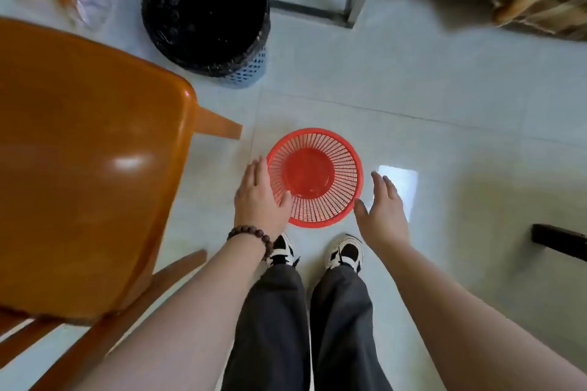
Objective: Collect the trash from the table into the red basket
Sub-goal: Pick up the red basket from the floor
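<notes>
red basket [315,178] on pale tiled floor [413,89], beside orange chair [79,152]

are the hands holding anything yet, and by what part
Nothing is gripped yet. The left hand is open against the red basket rim; the right hand is open beside it.

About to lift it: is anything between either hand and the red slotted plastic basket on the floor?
Nothing visible. The left hand already overlaps the red slotted plastic basket at its left rim; the right hand is open just off the right rim. The basket looks empty.
</notes>
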Demonstrator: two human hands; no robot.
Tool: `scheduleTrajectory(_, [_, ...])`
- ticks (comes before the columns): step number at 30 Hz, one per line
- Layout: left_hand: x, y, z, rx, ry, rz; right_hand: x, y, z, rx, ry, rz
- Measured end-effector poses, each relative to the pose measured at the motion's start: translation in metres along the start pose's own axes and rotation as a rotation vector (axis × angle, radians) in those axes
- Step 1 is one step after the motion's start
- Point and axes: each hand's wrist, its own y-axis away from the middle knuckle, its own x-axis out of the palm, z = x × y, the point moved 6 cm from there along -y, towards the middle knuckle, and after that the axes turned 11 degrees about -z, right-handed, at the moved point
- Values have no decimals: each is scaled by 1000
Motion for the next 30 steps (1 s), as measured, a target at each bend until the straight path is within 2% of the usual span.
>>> scheduleTrajectory(4, [60, -24, 36, -108, -31, 28, 49, -37, -31, 56, -22, 21])
scheduleTrajectory(8, [103, -29, 56, -260, 39, 65, 83, -59, -56, 83, -56, 77])
scheduleTrajectory(14, [94, -29, 48, -213, -7, -59, 78, -66, -53, 18, -120, -6])
scheduleTrajectory(21, [20, -20, -16, -94, -4, -180, -9, -47, -20, -2, -226, -143])
scheduleTrajectory(26, [-69, 0, -92, -41, -14, -177, -108, -12, 18, 33, -284, -224])
scheduleTrajectory(30, [-153, 27, -153, 58, 3, -165, -205, 28, 53, -21, -269, -297])
